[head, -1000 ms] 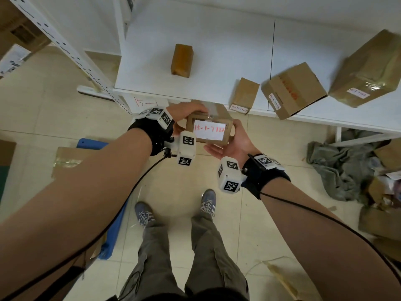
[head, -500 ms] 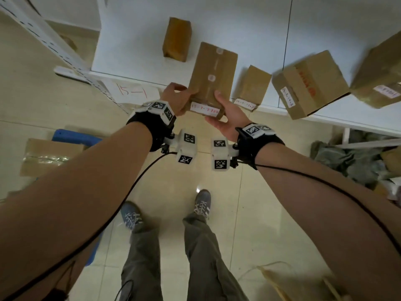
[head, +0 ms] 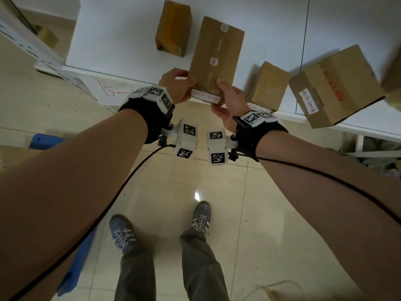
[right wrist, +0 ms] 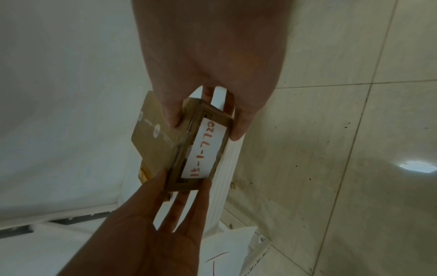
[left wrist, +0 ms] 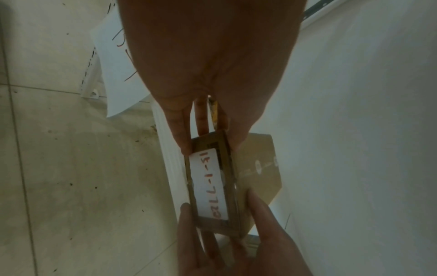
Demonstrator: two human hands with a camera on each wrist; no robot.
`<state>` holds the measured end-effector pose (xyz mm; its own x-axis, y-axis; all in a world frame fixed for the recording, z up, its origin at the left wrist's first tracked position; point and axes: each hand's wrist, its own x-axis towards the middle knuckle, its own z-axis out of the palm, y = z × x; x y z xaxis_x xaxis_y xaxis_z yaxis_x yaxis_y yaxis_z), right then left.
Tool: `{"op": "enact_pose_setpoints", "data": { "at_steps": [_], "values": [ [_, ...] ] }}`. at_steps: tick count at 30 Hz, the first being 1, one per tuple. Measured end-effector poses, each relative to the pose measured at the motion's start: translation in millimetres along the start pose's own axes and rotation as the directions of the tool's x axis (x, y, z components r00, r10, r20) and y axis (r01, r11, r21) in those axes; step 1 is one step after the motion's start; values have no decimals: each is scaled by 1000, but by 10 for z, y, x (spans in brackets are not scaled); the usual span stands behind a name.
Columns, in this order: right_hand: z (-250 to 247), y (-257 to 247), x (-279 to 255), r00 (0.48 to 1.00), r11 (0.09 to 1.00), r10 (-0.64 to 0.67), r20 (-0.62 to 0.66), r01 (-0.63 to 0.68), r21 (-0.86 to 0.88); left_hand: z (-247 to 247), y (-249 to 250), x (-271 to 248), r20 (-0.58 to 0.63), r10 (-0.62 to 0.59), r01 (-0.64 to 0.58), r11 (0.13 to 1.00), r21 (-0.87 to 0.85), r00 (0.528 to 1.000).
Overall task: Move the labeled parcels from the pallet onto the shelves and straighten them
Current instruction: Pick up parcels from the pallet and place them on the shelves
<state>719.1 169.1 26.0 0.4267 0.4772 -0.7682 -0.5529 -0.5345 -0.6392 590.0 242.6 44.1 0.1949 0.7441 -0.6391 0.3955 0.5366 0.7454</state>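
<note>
Hands, left hand [head: 176, 84] and right hand [head: 227, 101], pinch the parcel [head: 214, 57] near end between thumb and fingers at frame center.

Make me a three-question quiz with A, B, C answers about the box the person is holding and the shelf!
1. Where is the held parcel?
A. Lying on the white shelf, its labeled end at the front edge
B. On the floor by the shoes
C. On top of another box

2. What colour is the writing on its label?
A. Blue
B. Green
C. Red

3. How is the parcel being held?
A. By one hand only
B. By the left hand and the right hand together, one at each near corner
C. By nobody

Answers:
1 A: the head view shows it flat on the shelf, label end at the edge.
2 C: both wrist views show red handwriting on white.
3 B: fingers of both hands pinch the labeled end.
</note>
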Motion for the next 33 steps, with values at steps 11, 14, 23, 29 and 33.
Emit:
{"op": "enact_pose_setpoints", "data": {
  "at_steps": [11, 14, 23, 29, 33],
  "values": [
    [-74, -87, 180, 1000, 992, -6, -14, 5, -128, 170, -105, 234, 60, -36, 45, 988, -150, 998],
    [-91, -47, 182, 1000, 994, -3, 5, 3, -112, 144, -183, 277, 78, -26, 40, 983, -180, 997],
    [-95, 119, 114, 999, 999, -40, 14, 41, -30, 82, -382, 228, 197, 2, 28, 989, -148, 980],
    [-70, 184, -16, 999, 997, 14, -34, -16, -70, -70, -436, 41, 185, -5, 45, 976, -213, 983],
    [-44, 373, -156, 995, 987, 93, 22, -90, -131, -250, -687, -124, 200, -34, 61, 989, -134, 979]
  ]
}}
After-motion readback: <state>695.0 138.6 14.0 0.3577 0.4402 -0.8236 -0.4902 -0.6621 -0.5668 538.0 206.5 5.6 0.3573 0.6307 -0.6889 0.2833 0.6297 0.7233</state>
